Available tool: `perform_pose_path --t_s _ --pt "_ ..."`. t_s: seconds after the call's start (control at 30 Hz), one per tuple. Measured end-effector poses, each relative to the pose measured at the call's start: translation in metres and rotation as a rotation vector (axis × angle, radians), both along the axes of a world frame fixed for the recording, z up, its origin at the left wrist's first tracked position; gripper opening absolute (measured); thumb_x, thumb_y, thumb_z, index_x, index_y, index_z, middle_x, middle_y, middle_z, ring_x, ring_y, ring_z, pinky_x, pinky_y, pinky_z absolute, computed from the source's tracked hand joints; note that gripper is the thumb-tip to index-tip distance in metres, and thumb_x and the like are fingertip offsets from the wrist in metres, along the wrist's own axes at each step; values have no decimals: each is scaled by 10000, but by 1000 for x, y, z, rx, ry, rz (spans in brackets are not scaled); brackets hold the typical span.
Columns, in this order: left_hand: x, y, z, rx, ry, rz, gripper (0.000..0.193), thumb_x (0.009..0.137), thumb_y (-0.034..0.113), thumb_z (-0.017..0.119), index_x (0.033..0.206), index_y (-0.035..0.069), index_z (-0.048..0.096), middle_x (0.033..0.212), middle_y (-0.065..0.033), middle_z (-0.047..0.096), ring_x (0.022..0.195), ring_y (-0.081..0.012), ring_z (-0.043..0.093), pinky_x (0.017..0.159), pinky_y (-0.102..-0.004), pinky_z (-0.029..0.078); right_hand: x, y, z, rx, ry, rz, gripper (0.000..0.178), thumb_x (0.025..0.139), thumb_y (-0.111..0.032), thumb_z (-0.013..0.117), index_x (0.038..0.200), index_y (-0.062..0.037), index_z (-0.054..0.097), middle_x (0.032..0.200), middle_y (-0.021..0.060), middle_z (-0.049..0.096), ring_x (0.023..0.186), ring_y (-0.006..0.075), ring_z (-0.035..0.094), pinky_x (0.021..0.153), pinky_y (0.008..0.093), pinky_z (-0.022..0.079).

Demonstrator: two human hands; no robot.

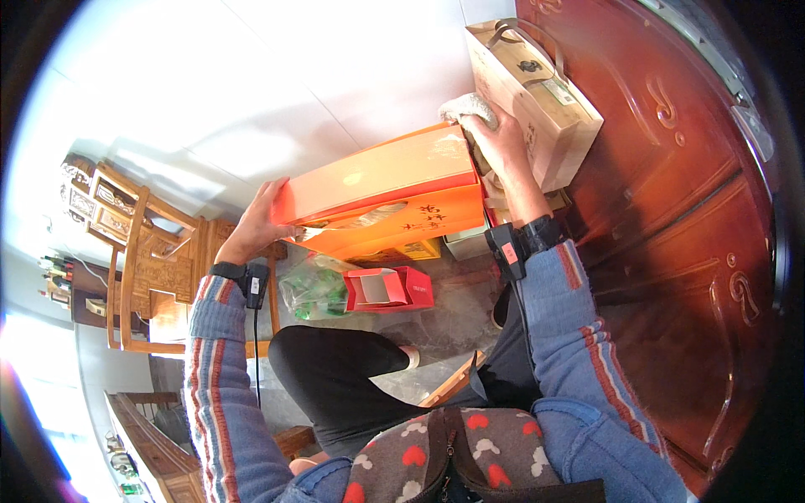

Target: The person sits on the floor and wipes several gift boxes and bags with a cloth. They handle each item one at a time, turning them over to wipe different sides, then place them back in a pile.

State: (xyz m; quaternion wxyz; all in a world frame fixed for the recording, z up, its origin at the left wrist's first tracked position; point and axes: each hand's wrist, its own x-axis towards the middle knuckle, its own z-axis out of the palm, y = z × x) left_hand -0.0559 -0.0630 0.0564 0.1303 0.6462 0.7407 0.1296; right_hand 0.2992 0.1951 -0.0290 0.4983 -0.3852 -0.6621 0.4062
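An orange paper gift bag [419, 220] with a flat peach-orange box [377, 168] in its opening is held up before me, tilted on its side. My left hand [256, 220] grips its left end, thumb along the lower edge. At the far right corner my right hand [501, 144] is closed on a greyish-white cloth [468, 109], which lies against the box's end. Part of the right fingers is hidden behind the cloth. Pale worn marks show on the box's top near that corner.
A beige gift bag [545, 126] with dark handles stands right of my right hand, beside a carved red-brown wooden cabinet [671, 251]. Below are an open red box [411, 289], a clear plastic bag of green things [314, 289] and a yellow box [417, 250]. Wooden chairs [163, 251] stand left.
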Motion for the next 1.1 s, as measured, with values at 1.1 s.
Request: perform_pose_path --t_s 1.1 --pt "9 22 -56 285 -667 842 734 1016 133 505 1627 135 98 1196 -133 650 941 -218 711 803 -417 611 -46 -55 -15 -778 366 802 255 894 -232 613 1001 -19 705 911 55 712 815 139 672 745 288 541"
